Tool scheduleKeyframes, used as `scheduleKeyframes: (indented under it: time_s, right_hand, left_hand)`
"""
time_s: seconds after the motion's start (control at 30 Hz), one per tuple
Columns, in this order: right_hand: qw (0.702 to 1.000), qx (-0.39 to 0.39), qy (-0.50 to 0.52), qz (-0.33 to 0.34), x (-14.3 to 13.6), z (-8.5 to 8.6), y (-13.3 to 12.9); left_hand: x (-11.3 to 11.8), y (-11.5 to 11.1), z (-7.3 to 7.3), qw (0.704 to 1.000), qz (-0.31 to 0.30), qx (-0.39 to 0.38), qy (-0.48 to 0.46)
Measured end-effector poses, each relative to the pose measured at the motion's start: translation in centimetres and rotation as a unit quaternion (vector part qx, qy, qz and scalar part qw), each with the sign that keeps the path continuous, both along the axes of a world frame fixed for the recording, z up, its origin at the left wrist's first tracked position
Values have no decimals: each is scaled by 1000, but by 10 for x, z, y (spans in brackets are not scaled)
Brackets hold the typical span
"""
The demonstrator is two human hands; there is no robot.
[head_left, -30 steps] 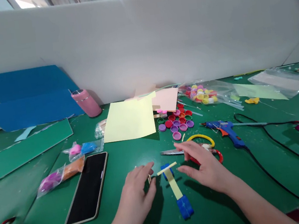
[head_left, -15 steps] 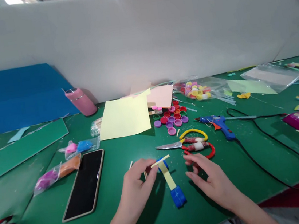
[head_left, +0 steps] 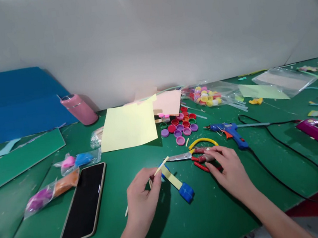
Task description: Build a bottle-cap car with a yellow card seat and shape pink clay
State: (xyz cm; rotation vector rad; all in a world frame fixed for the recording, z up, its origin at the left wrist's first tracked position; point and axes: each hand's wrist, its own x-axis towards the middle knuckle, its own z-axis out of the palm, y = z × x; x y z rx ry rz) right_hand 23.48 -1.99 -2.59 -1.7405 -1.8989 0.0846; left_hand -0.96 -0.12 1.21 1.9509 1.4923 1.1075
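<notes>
My left hand [head_left: 143,191] is closed, pinching a thin pale-yellow strip [head_left: 162,165] between thumb and fingertips. Just beyond those fingertips is a pale-yellow paper band [head_left: 173,179] with a blue block [head_left: 186,192] at its near end and more blue at its far end, partly hidden. Whether the strip and the band are joined, I cannot tell. My right hand [head_left: 226,166] has its fingers and thumb around the handles of the scissors [head_left: 195,152], which lie with the blade pointing left. One handle loop is yellow, the other red and partly covered by my hand.
A blue glue gun [head_left: 230,130] with a black cord lies to the right. Bottle caps [head_left: 180,140] cluster behind the scissors, near yellow paper [head_left: 130,126]. At the left are a phone [head_left: 83,203], bagged clay [head_left: 51,191] and a pink cup [head_left: 80,110]. A white partition [head_left: 148,38] stands behind.
My right hand has moved away from the blue-ended band, to the right and forward, onto the scissors' handles. My left hand has tilted the strip more steeply, and the band has turned with it.
</notes>
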Motion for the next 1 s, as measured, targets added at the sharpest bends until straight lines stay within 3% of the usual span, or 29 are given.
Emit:
scheduleKeyframes:
  time_s: [0.37,0.53,0.77,1.0]
  right_hand:
    - [987,-139,-45,66,19,21,29]
    - [977,-192,-44,82,27,24,15]
    - [972,-228,-60,-11,66,11,-25]
    - [972,-216,-75,-55,85,4,-30]
  left_hand:
    - [-9,11,-2,1000,-28,9,-11]
    - [-10,14,0,999,-30,-13,-17]
    - [-8,29,-2,999,-31,1,-18]
    - [0,44,2,1000,-8,1,-10]
